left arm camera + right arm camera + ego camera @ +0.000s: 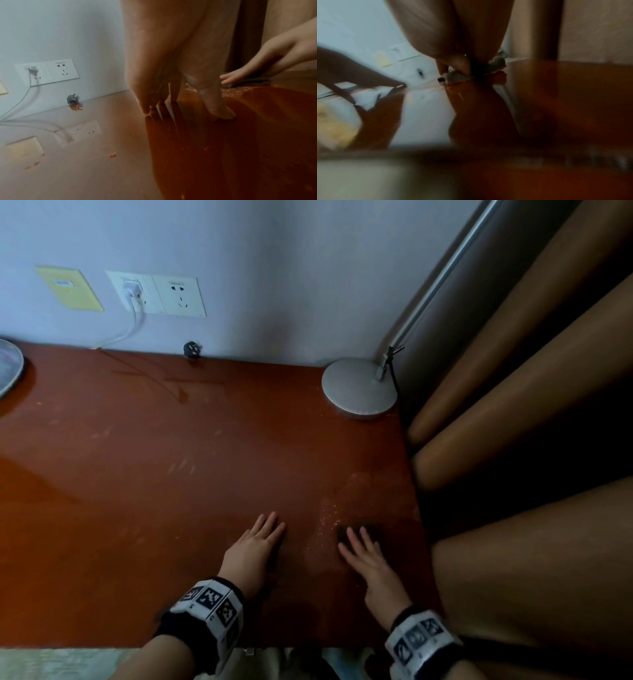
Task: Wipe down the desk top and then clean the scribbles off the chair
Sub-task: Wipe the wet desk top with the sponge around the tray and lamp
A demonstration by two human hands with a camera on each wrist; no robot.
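The right hand [368, 559] is pressing flat, straight fingers on a dark grey cloth [373, 531] near the glossy red-brown desk top's [171, 491] right edge; the left hand [255, 546] is resting outstretched beside it. Wiping further right is risking pushing cloth and crumbs off into the tan curtain folds [513, 440].

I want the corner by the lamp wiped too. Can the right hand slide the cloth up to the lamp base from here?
Probably yes: the right hand presses the cloth flat, and the desk top between it and the lamp base looks bare.
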